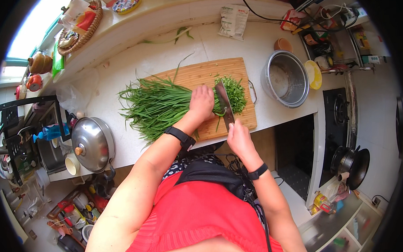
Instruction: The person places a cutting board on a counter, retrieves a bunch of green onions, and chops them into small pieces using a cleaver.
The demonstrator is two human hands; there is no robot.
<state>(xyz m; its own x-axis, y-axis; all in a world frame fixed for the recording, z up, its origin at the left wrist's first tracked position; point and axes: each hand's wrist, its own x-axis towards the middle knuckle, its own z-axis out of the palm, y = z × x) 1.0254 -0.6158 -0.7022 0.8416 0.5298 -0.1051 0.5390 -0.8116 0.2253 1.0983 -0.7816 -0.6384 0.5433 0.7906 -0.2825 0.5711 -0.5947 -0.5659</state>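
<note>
A thick bunch of garlic chives (160, 100) lies across a wooden cutting board (199, 71), its leafy ends spilling over the left edge. My left hand (202, 101) presses down on the bunch near its cut end. In my right hand (239, 136) is the handle of a cleaver (224, 102), whose blade stands between the bunch and a heap of chopped chives (235, 94). The blade is right beside my left fingers. Part of the cut end is hidden behind the blade and my hand.
Right of the board stands a metal inner pot (284, 79), with a yellow dish (313, 74) behind it. A lidded steel wok (93, 144) sits at the left. A white packet (233, 21) and a loose green stalk (171, 37) lie along the back. The counter's front edge runs just below the board.
</note>
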